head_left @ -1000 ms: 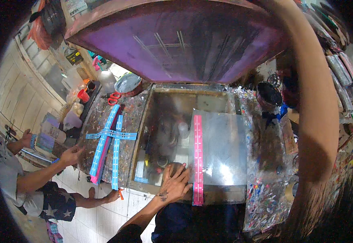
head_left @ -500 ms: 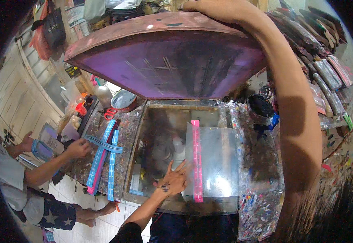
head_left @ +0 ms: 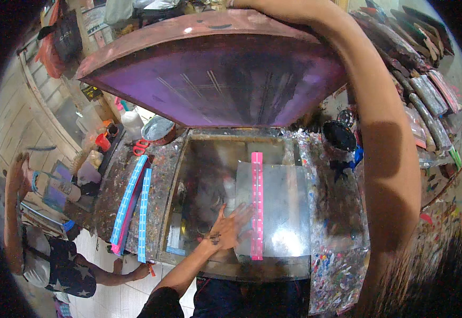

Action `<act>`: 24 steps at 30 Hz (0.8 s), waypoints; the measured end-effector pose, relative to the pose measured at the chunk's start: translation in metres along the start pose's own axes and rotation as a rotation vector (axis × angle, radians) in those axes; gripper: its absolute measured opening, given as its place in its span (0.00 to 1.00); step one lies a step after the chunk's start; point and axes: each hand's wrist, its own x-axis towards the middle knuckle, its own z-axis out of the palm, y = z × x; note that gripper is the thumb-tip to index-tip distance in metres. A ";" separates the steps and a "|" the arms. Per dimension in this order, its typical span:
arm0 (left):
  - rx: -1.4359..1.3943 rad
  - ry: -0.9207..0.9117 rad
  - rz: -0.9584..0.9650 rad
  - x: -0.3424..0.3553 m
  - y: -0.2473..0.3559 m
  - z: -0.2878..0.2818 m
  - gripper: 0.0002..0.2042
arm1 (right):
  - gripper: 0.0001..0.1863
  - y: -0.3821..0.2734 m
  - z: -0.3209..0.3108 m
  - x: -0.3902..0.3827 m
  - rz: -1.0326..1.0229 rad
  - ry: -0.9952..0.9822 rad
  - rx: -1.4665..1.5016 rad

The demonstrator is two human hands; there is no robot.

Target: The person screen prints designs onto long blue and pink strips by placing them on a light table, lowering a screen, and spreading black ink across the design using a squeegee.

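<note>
My left hand (head_left: 231, 227) is over the glass-topped bed (head_left: 204, 180), fingers spread and partly blurred. Its fingertips reach the pink marked strip (head_left: 257, 206), which lies lengthwise over a clear sheet (head_left: 289, 201). Up at the top edge, my right hand (head_left: 247, 3) grips the rim of a tilted printing screen (head_left: 215, 79); its fingers are mostly cut off by the picture's edge. The screen has a wooden frame and purple mesh with rows of thin lines. It stands raised at the far side of the bed.
Blue strips (head_left: 144, 214) and a pink one lie left of the bed, near red scissors (head_left: 141, 147) and a tub of grey paste (head_left: 159, 130). A black paint pot (head_left: 339, 136) stands right. A co-worker (head_left: 40, 254) is at the left. Squeegee-like bars (head_left: 427, 95) are stacked right.
A co-worker's hand has drawn back left, and the blue strip lying across the others is gone from there. The pink strip lies straighter; my left fingers have shifted slightly toward it.
</note>
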 end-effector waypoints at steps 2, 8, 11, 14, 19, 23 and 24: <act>0.004 0.008 0.002 0.000 0.001 -0.006 0.35 | 0.21 0.001 0.001 0.004 0.097 -0.001 0.123; 0.014 0.054 -0.009 -0.002 0.002 0.002 0.35 | 0.36 -0.011 -0.011 -0.003 0.404 0.047 0.504; 0.106 0.012 -0.002 0.000 -0.001 0.007 0.35 | 0.35 -0.017 -0.014 -0.003 0.400 0.037 0.487; 0.231 -0.032 0.014 -0.001 -0.008 0.021 0.35 | 0.31 -0.021 -0.018 -0.012 0.363 0.030 0.468; 0.320 0.026 0.050 0.001 -0.017 0.037 0.34 | 0.23 -0.007 -0.008 0.001 0.157 -0.026 0.194; 0.120 0.016 -0.009 0.004 -0.006 0.020 0.35 | 0.21 -0.013 -0.002 -0.013 0.077 0.066 0.076; 0.090 0.011 -0.012 0.005 -0.005 0.016 0.35 | 0.21 -0.016 -0.001 -0.017 0.078 0.067 0.084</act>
